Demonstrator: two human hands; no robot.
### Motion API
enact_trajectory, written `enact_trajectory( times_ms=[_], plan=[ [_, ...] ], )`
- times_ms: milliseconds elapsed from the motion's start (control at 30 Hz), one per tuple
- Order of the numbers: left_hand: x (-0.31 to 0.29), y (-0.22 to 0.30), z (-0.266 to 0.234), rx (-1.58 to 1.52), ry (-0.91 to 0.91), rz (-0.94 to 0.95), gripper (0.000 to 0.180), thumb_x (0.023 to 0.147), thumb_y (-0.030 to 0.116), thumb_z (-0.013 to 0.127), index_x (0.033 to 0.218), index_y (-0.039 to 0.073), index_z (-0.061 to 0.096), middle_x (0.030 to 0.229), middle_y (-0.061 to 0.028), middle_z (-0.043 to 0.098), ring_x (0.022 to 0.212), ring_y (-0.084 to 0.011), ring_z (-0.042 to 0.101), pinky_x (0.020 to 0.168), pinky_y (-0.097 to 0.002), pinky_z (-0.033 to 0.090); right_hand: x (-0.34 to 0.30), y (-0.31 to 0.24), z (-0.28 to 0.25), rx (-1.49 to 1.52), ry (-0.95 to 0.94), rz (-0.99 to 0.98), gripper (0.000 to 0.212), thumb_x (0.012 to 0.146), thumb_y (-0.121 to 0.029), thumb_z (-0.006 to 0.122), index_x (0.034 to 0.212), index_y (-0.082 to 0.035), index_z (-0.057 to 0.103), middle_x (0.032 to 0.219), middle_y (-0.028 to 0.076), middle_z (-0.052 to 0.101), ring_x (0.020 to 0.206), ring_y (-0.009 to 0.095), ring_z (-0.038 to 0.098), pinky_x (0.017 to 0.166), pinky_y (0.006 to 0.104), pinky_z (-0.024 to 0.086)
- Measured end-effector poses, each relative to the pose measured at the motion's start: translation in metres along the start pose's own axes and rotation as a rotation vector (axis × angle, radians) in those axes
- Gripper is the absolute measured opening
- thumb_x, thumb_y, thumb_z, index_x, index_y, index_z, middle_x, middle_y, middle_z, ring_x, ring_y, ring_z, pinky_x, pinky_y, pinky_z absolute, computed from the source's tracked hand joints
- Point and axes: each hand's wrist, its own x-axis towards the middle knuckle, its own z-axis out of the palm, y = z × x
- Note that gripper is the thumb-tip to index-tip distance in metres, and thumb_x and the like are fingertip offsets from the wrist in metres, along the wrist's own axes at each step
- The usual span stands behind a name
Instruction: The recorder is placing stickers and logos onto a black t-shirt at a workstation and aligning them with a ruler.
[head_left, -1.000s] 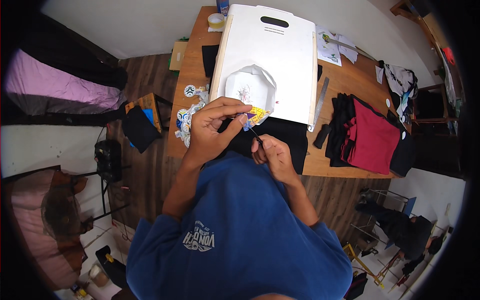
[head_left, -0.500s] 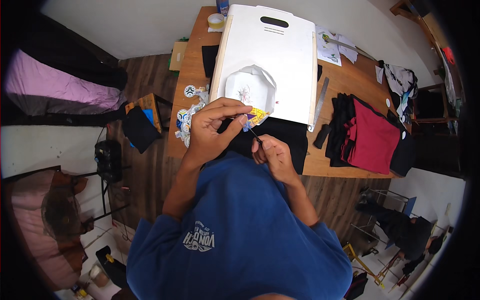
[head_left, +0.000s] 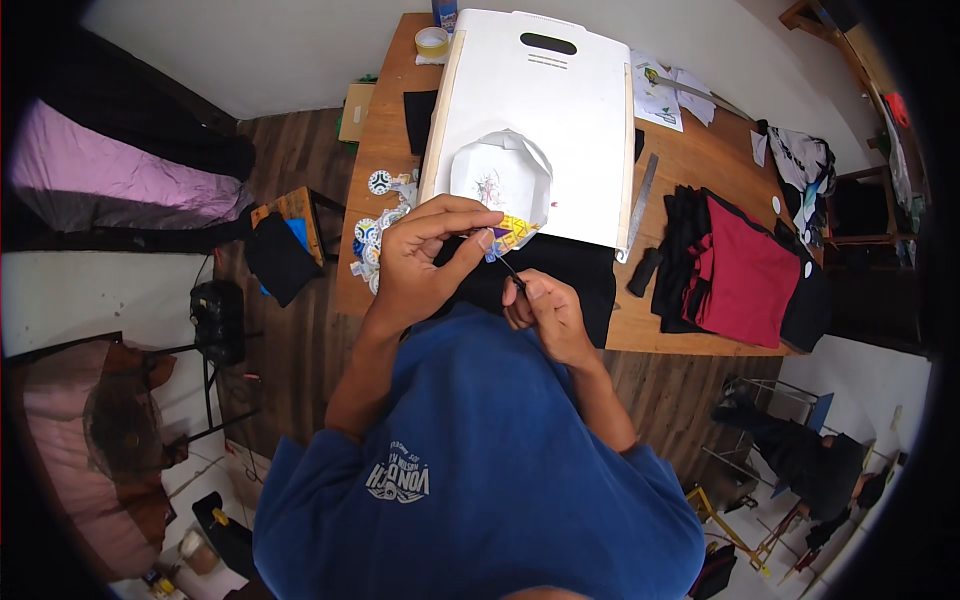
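The little piece (head_left: 517, 229) is bright yellow with darker marks, plus bits of purple and blue, and the thin tool (head_left: 519, 284) is black. The shirt (head_left: 520, 420) is blue with a white print, the big board (head_left: 550, 105) is white, and the table (head_left: 638, 325) is orangey brown. The folded cloth (head_left: 745, 272) is deep red, the round patches (head_left: 366, 232) are white with blue swirls, and the floor (head_left: 285, 160) has brown stripes.
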Motion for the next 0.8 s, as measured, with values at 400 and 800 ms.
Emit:
enact_trajectory(
  times_ms=[400, 800],
  plan=[
    [0.0022, 0.0025, 0.0028, 0.028, -0.012, 0.024, 0.024, 0.093, -0.009, 0.068, 0.117, -0.008, 0.072, 0.114, -0.016, 0.069, 0.107, -0.0181, 0.068, 0.094, -0.0276, 0.056, 0.001, -0.0021, -0.0026, 0.001, 0.004, 0.006, 0.042, 0.113, -0.035, 0.043, 0.103, 0.002, 0.059, 0.065, -0.002, 0.036, 0.056, 0.008, 0.032, 0.055, 0.027, 0.032],
    [0.0037, 0.0029, 0.0036, 0.042, -0.016, 0.032, 0.024, 0.093, -0.009, 0.067, 0.117, -0.007, 0.072, 0.114, -0.0159, 0.069, 0.107, -0.018, 0.068, 0.094, -0.0275, 0.055, 0.0023, -0.0026, -0.0037, -0.021, 0.005, -0.004, 0.041, 0.114, -0.034, 0.042, 0.102, 0.001, 0.059, 0.065, -0.002, 0.037, 0.056, 0.009, 0.033, 0.055, 0.0273, 0.033]
  ],
)
